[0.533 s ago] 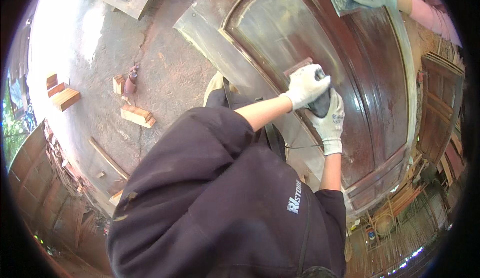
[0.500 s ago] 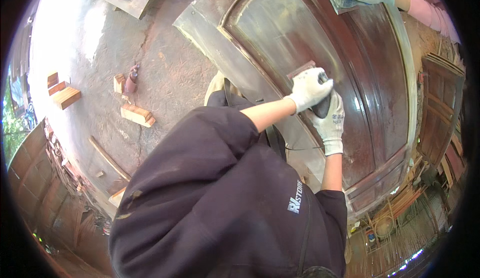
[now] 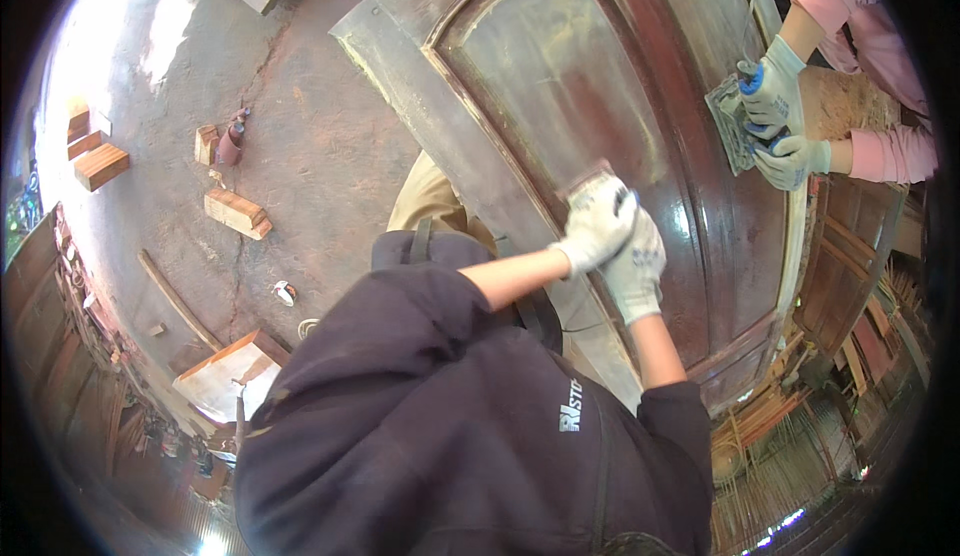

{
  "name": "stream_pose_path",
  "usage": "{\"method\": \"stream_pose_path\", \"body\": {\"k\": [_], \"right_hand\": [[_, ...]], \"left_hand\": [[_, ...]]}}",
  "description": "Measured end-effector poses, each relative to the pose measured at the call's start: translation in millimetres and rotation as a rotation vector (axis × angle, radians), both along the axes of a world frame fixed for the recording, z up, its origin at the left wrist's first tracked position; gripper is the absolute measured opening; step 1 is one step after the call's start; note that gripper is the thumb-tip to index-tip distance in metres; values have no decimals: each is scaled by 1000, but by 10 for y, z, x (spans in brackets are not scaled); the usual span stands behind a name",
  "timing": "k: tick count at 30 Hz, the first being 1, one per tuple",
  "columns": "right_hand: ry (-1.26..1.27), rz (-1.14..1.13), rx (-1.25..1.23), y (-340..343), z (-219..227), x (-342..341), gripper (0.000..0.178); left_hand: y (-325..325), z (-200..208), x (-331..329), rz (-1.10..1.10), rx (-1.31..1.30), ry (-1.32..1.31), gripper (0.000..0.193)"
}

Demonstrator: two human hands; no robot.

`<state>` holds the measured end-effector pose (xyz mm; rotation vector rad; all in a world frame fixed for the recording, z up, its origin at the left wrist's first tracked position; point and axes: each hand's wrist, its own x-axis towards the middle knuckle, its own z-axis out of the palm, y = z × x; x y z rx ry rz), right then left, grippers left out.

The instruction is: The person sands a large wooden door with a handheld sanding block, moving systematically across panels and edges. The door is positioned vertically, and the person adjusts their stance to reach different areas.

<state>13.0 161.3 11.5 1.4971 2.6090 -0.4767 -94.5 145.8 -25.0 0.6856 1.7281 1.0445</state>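
Observation:
Both my gloved hands are closed around a hand-held sander, its flat pad end showing past my fingers. My left hand wraps over the front of it. Just behind and to the right, my right hand grips the rear, the two gloves touching. Most of the tool's body is hidden by the gloves. Its pad lies on the arched panel of a dark brown wooden door, whose surface is partly pale and dusty. A thin dark cord runs near my waist.
At the right, a co-worker in pink sleeves holds a flat-plated sander at the door's far side. Wood blocks, a reddish-brown tool and a wooden strip lie on the floor at left. More door panels lean at right.
My hands and the sander have come nearer to me along the panel. The co-worker's sander has moved from the top to the door's right side, and both their hands now show.

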Motion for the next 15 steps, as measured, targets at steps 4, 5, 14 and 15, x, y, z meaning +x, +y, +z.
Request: {"method": "stream_pose_path", "body": {"k": [4, 5, 14, 15], "right_hand": [[-1, 79, 67, 329, -82, -1021, 49], [-4, 79, 63, 401, -71, -1318, 49], [48, 67, 201, 1014, -99, -3097, 43], [99, 68, 154, 959, -82, -3102, 44]], "left_hand": [[282, -125, -979, 124, 76, 63, 24], [339, -149, -1235, 154, 92, 57, 27], [1040, -414, -3080, -29, 272, 528, 31], [1009, -433, -3094, 45, 200, 426, 35]]}}
